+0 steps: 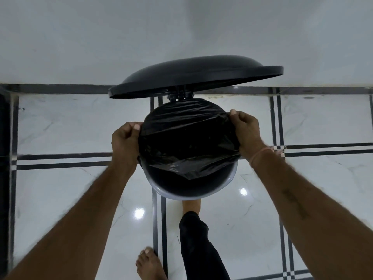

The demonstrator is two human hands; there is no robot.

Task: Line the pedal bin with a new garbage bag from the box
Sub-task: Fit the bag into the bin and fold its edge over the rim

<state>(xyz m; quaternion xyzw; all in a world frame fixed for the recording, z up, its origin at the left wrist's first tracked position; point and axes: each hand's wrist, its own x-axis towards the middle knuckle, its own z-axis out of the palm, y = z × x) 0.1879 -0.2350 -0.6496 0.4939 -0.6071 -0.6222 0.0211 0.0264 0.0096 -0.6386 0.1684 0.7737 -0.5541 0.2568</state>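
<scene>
A round pedal bin (193, 196) with a pale rim stands on the tiled floor, its black lid (191, 74) raised against the wall. A black garbage bag (187, 138) is stretched across the bin's mouth, folded over the far rim; its near edge hangs loose inside the near rim. My left hand (125, 138) grips the bag's left edge. On the other side, my right hand (245, 130) pinches the right edge with the thumb on top. One foot (191, 206) is at the bin's base, where the pedal is hidden. The box is out of sight.
White wall (181, 27) rises right behind the bin. Glossy white floor tiles with dark double stripes (60, 160) spread on both sides. My other bare foot (149, 263) stands at the bottom of the view. A dark edge (4, 158) runs down the far left.
</scene>
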